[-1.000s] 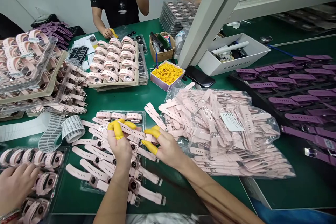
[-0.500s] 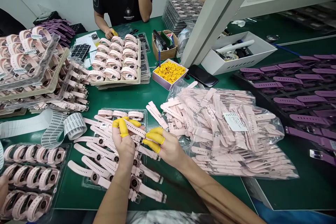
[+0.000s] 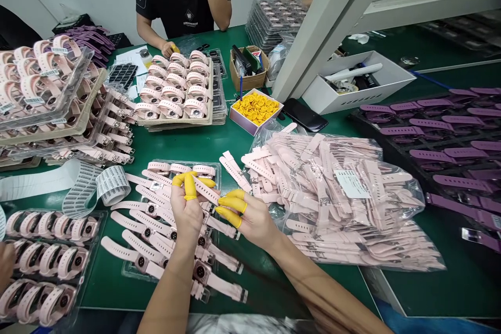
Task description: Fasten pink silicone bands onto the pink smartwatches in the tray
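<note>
Yellow finger cots cover the fingertips of both my hands. A pale pink watch strap point(image 3: 206, 191) with a row of holes is pinched in my left hand point(image 3: 188, 209). At its lower end, my right hand point(image 3: 250, 216) closes thumb and finger on the same strap; what sits under those fingertips is hidden. Below and around my hands lie several pink smartwatches point(image 3: 201, 271) with their straps stretched flat, sensor side up. Just beyond my fingers, a clear tray point(image 3: 217, 168) holds a row of curled pink watches.
Bagged pink straps point(image 3: 324, 182) are heaped at right, purple-strapped watches point(image 3: 442, 154) farther right. Stacked watch trays point(image 3: 47, 88), a label roll point(image 3: 112, 185) and a filled tray point(image 3: 43, 271) stand left. Ahead are a box of yellow finger cots point(image 3: 256, 109), a phone point(image 3: 304, 114) and a co-worker point(image 3: 182, 5).
The whole view has shifted slightly. Both my hands keep their grip on the strap with almost no movement. Another person's hand at the left edge has moved up a little.
</note>
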`<state>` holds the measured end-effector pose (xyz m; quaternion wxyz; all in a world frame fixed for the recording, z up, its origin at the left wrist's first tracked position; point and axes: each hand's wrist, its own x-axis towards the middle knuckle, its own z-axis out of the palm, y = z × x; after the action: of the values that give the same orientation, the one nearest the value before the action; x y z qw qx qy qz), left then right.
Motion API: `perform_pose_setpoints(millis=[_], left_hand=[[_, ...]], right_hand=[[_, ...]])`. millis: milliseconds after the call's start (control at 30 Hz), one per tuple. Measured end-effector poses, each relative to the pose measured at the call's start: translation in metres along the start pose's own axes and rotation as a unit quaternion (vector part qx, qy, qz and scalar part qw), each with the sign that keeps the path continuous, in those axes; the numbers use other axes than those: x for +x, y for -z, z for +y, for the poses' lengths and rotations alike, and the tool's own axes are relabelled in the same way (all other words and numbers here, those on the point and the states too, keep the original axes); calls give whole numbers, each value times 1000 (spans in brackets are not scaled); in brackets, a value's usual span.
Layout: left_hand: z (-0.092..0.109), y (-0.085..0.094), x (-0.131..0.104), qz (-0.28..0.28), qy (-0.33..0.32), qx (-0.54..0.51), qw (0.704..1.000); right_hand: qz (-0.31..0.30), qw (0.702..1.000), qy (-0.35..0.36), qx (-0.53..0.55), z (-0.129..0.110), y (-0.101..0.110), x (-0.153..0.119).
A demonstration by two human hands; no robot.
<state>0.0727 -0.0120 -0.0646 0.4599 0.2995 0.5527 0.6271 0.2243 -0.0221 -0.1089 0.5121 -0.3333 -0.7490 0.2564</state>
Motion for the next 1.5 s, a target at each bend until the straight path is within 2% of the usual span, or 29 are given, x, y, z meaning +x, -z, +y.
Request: perform_pose_setpoints(millis=[167,300,467,667,767,867,967,1033,1133,1233,1333,1400,1500], left_hand=[[-4,2,4,26,-32,-5,999],[-3,-1,1,-9,-40,34,999],[-4,-2,-3,-53,-69,47,995],[-1,-2,-5,-48,-99,35,993],[1,1,-5,-99,-85,7,991],[1,7,-6,-209,-65,1,976],[2,8,-8,-313,-86,104,940],[4,6,-10,-343,-106,185,915],[6,3,-14,-327,-119,218,912],[6,4,-15,-302,-94,168,934],[6,5,-14,-287,-5,67,956],[5,5,-13,-285,59,13,957],[4,2,-11,-267,96,-17,959]], right_hand=[[31,999,23,11,-3,-6,-2],[62,998,29,18,-4,-8,-4],[49,998,27,27,-4,-5,-2],[4,999,29,28,-7,-5,0],[28,997,-18,73,-5,-4,1],[74,984,-103,128,-2,-2,3],[107,935,-222,255,0,-2,4],[115,901,-268,321,2,-3,4],[113,893,-271,341,4,-3,3],[110,890,-268,354,7,-4,2],[96,886,-265,368,8,-3,1],[73,885,-266,375,8,-4,-1],[44,879,-276,387,7,-7,-4]])
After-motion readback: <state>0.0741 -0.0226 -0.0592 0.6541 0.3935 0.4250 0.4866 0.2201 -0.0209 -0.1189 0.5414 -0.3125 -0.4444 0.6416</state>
